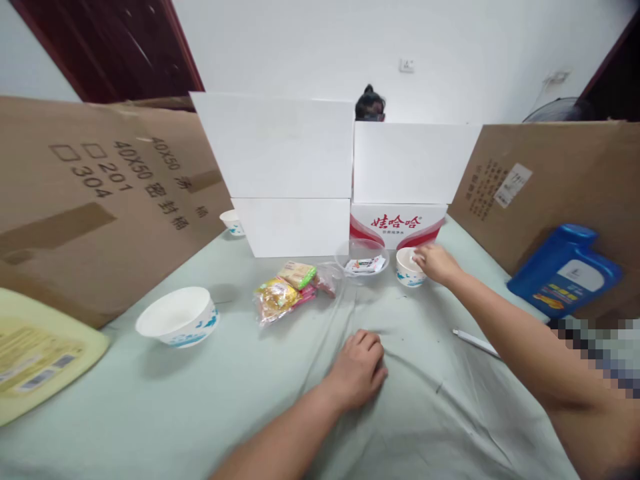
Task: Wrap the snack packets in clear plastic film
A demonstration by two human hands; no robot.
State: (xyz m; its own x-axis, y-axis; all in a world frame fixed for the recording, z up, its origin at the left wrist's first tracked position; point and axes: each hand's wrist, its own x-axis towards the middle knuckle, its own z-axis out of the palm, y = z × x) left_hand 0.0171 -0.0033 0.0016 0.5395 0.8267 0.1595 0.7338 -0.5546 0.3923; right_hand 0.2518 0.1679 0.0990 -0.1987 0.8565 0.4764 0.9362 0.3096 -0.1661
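My right hand (436, 261) reaches forward to a small white paper cup (409, 270), fingers pinched at its rim; whether anything is in them I cannot make out. My left hand (357, 370) rests knuckles-up on the pale green cloth (240, 393), fingers curled under, nothing visible in it. Beside the cup stands a clear plastic bowl (361, 260) with a small sachet inside. Left of that lies a pile of snack packets (287, 290). A large white paper bowl (177, 317) sits at the left.
White boxes (280, 173) and a red-printed carton (397, 223) stand at the back, cardboard walls at both sides. A blue jug (563, 270) leans at the right. A white pen (475, 342) lies by my right forearm. Another small cup (233, 222) stands far left. A person's head (370, 107) shows behind the boxes.
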